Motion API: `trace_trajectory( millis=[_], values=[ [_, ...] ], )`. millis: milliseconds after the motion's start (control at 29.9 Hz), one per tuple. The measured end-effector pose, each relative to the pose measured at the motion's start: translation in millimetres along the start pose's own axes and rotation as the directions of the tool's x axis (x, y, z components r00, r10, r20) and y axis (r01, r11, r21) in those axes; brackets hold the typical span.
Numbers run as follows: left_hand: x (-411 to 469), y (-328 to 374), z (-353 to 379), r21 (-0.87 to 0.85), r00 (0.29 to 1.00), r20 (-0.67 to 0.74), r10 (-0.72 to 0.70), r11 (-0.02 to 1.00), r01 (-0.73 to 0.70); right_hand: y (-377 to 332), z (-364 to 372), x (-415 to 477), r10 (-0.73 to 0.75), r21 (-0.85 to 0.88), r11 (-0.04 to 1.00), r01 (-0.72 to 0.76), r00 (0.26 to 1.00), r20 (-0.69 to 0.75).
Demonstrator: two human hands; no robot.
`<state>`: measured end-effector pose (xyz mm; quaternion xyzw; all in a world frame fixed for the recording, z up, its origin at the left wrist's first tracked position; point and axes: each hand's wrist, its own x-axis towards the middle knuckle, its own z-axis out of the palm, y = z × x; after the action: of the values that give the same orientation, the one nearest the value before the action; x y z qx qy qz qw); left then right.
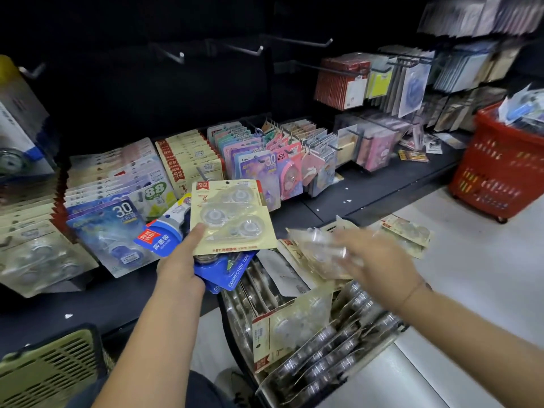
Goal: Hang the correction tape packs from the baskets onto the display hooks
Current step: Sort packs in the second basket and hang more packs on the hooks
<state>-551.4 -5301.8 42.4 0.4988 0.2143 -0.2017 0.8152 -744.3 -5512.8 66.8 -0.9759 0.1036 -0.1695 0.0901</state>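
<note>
Left hand (179,266), frame centre, grips a fanned stack, thumb pressing the beige pack (232,216) over blue packs (226,272). Right hand (379,260), centre right, is blurred above the basket (228,322); its grasp cannot be determined. Advised: line the beige pack's punch-hole up with the matching row's hook (203,173) just above before sliding it on.

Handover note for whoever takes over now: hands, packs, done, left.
Left hand: grips a stack with a beige three-roller pack on top and blue correction tape packs beneath.
Right hand: blurred, above loose packs at the black basket; grip unclear.
Done: rows of hanging packs fill the lower hooks.
Left: the black basket is full, the red basket holds more, and the upper hooks are bare. Hang the held stack first.
</note>
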Motion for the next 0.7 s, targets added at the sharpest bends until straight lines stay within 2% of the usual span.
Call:
trace_trajectory(
  millis=[67, 134, 234, 267, 334, 401, 468, 535, 601, 635, 702],
  values=[
    [0.3, 0.1, -1.3, 0.004, 1.000, -0.009, -0.002, 1.000, 0.002, -9.3, 30.4, -22.8, -0.096, -0.127, 0.985, 0.120, 0.979, 0.181],
    [0.7, 0.7, -2.3, 0.004, 1.000, -0.020, -0.006, 1.000, 0.006, -5.7, 41.2, -36.2, -0.120, -0.131, 0.976, 0.174, 0.932, 0.341],
    [-0.5, 2.0, -2.2, -0.002, 1.000, -0.019, -0.013, 1.000, 0.013, 14.4, 34.5, -27.8, -0.071, 0.096, 0.995, 0.014, 0.779, 0.623],
    [-1.4, 2.3, -2.1, 0.001, 1.000, -0.019, -0.017, 1.000, 0.017, 22.0, 30.1, -19.2, -0.073, 0.192, 0.979, -0.071, 0.756, 0.651],
    [-2.5, 2.4, -2.0, 0.007, 1.000, -0.021, -0.019, 1.000, 0.020, 36.9, 29.1, 0.9, -0.037, 0.339, 0.915, -0.220, 0.790, 0.613],
    [-3.1, 2.0, -1.8, 0.015, 1.000, -0.018, -0.023, 1.000, 0.024, 50.2, 37.2, 23.4, 0.003, 0.355, 0.893, -0.276, 0.793, 0.609],
    [-4.2, 1.9, -1.6, 0.026, 1.000, -0.016, -0.025, 0.999, 0.025, 61.1, 49.7, 45.5, 0.009, 0.237, 0.940, -0.245, 0.713, 0.702],
    [-4.8, 2.0, -2.1, 0.030, 0.999, -0.020, -0.026, 0.999, 0.027, 70.2, 59.7, 62.3, 0.001, 0.171, 0.952, -0.254, 0.563, 0.826],
    [-4.8, 2.7, -3.5, 0.035, 0.999, -0.029, -0.024, 0.999, 0.025, 74.3, 64.4, 73.8, -0.003, 0.149, 0.933, -0.328, 0.404, 0.915],
    [-4.5, 3.4, -4.2, 0.035, 0.999, -0.031, -0.022, 0.999, 0.023, 74.8, 65.6, 77.6, 0.003, 0.137, 0.930, -0.342, 0.378, 0.926],
    [-4.2, 5.2, -5.0, 0.031, 0.999, -0.032, -0.020, 0.999, 0.021, 77.0, 64.8, 82.0, 0.045, 0.093, 0.938, -0.334, 0.384, 0.922]
  ],
)
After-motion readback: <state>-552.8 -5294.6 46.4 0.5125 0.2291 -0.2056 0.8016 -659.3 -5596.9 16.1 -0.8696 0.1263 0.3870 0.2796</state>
